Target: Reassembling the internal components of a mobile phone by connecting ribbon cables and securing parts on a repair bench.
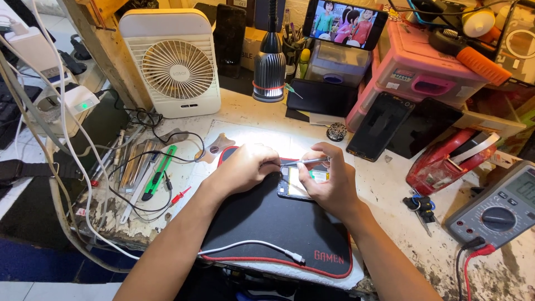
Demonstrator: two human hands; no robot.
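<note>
Phone [294, 187], opened, lies at the black mat's [267, 228] far edge. Your right hand [329, 181] pinches tweezers [305, 162] over it; your left hand [245, 167] is curled closed, steadying its edge.

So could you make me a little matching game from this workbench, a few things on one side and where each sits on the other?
Things:
1. white fan
2. multimeter
3. opened phone
4. white cable

Places:
A. near edge of the black mat
B. under the left hand and right hand
C. back left of the bench
D. far right of the bench

Pairs: 1-C, 2-D, 3-B, 4-A
</note>
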